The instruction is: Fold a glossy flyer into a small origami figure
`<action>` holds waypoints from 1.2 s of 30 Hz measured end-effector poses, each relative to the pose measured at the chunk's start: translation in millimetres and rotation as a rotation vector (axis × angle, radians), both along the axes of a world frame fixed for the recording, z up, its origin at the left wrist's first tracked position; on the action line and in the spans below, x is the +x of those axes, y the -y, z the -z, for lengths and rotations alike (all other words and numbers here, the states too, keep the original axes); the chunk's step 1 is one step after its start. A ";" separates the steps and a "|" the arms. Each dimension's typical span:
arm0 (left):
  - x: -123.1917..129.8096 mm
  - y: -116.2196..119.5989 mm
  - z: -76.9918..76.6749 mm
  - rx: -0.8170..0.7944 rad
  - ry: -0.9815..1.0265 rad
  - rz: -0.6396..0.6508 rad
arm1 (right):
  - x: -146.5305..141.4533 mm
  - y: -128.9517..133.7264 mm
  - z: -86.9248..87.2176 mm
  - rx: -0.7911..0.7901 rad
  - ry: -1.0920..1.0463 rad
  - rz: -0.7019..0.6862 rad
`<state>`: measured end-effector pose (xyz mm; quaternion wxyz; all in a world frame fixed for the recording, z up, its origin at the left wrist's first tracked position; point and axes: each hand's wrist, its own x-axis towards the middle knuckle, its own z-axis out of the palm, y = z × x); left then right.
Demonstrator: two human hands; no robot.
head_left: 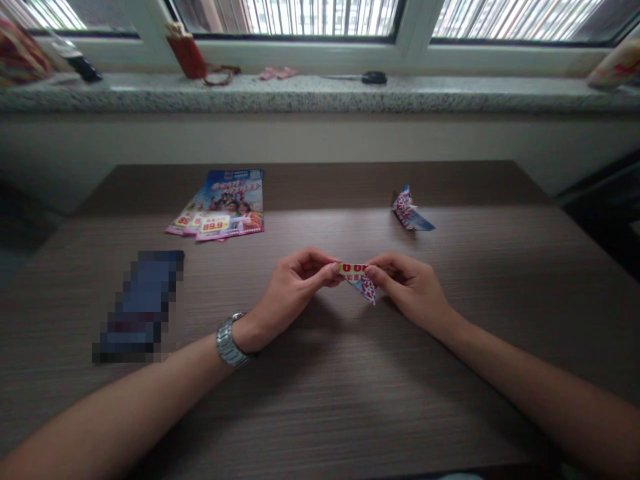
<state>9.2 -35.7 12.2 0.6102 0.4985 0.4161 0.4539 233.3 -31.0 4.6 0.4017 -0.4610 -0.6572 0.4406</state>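
Note:
Between my two hands is a small folded paper (361,275), printed in yellow, red and blue, its lower part tapering to a point. My left hand (303,280), with a metal watch (231,341) on the wrist, pinches its left end between thumb and fingers. At the right end, my right hand (407,283) pinches it the same way. The paper is held above the table, and the fingertips cover both ends. Beyond my right hand a folded paper piece (411,212) with similar print stands on the table, pointed at its top and right.
Several printed flyers (235,200) lie fanned at the back left of the wooden table (310,400). A dark, pixelated flat object (145,300) lies left of my arm. On the stone windowsill (320,99) are scissors (367,77), pink pieces (277,73) and a red container (187,53).

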 end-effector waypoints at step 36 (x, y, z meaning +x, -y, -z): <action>0.0 -0.5 1.9 0.119 -0.187 0.082 | -0.1 -1.1 -2.0 -0.048 0.047 -0.057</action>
